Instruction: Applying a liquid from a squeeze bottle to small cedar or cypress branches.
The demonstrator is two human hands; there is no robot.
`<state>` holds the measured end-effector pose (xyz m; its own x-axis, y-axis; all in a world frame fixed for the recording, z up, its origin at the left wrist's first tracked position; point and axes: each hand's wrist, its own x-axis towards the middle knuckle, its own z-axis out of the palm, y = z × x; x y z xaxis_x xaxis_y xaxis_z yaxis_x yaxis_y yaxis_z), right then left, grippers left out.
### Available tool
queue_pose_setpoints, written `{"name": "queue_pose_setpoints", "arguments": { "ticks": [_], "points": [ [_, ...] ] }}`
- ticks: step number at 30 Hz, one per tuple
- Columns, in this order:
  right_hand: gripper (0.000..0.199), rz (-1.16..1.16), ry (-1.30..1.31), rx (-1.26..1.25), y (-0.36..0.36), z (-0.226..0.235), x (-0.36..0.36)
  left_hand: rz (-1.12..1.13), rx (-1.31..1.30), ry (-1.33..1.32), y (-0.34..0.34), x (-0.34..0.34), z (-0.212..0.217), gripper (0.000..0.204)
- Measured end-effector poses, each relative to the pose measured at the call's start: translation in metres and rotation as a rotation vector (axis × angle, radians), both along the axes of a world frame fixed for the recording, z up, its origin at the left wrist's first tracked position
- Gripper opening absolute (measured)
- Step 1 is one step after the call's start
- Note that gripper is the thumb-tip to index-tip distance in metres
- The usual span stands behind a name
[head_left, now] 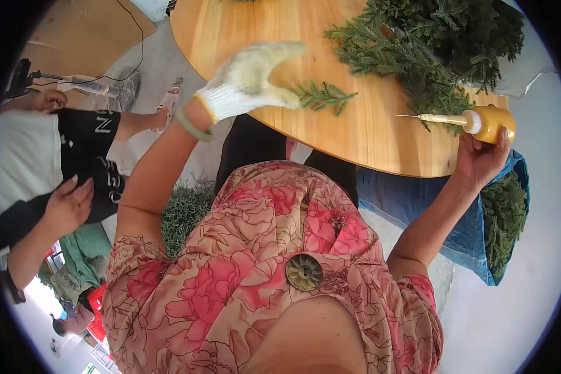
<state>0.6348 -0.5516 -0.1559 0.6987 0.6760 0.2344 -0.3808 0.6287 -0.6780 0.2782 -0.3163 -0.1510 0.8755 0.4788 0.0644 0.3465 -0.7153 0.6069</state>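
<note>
My left hand (246, 78), in a white knit glove with a pale yellowish palm, is over the table's near left edge. Its fingers are slightly blurred and spread from the thumb, with nothing between them. A small green fir sprig (325, 96) lies on the wooden tabletop with its stem end beside the thumb tip; whether they touch, I cannot tell. At the right, my bare right hand (483, 156) grips a yellow squeeze bottle (497, 123). The bottle is tilted nearly flat, its long nozzle and thin needle tip pointing left over the table.
A heap of fir greenery (430, 43) covers the table's far right. Below its right edge hangs a blue bag (461, 230) with more greenery. Another green pile (184, 215) is by my left side. Another person (56, 168) stands at the left, near a cardboard sheet (93, 37).
</note>
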Motion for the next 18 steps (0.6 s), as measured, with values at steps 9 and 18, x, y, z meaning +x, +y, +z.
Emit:
{"name": "queue_pose_setpoints", "arguments": {
  "ticks": [9,18],
  "points": [
    [0.05,-0.051,-0.054,-0.005,-0.018,0.011,-0.008,-0.189,0.722,-0.28,-0.055,-0.032,0.015,0.075],
    [0.046,-0.028,0.018,-0.045,-0.005,0.003,-0.024,-0.389,0.555,0.138,-0.05,-0.011,-0.024,0.101]
  ]
}}
